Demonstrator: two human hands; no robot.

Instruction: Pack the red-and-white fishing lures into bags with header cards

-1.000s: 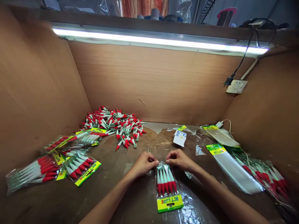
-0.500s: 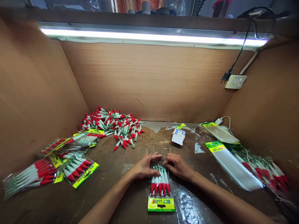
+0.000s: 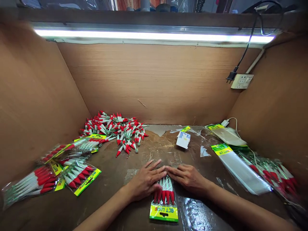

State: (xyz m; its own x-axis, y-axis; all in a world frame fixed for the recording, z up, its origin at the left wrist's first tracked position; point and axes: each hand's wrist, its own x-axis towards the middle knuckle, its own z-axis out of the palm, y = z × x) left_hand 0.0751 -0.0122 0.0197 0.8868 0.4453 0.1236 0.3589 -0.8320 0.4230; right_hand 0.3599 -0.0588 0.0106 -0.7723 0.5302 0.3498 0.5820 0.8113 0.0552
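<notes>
A clear packet of red-and-white fishing lures [image 3: 166,193] lies flat on the brown table in front of me, its yellow-green "BCT LURE" label [image 3: 164,213] towards me. My left hand [image 3: 145,180] rests open, fingers spread, over the packet's far left side. From the right, my right hand [image 3: 189,177] lays its outstretched fingers on the far end, the fingertips of both hands nearly meeting. The hands partly cover the hook ends of the lures. Beside the packet, to the right, is a shiny clear plastic patch [image 3: 198,211] on the table.
Loose lures [image 3: 113,126] form a pile at the back left, with filled packets [image 3: 81,175] nearer. At right lie clear header bags [image 3: 245,171] and more lures [image 3: 276,173]. A white card [image 3: 183,140] sits at the back. A plug [image 3: 232,76] hangs beside a wall socket [image 3: 242,81].
Both hands have gone from curled fingers at the packet's far end to stretched, flatter fingers over it. My left hand has come slightly nearer. The view has shifted a little.
</notes>
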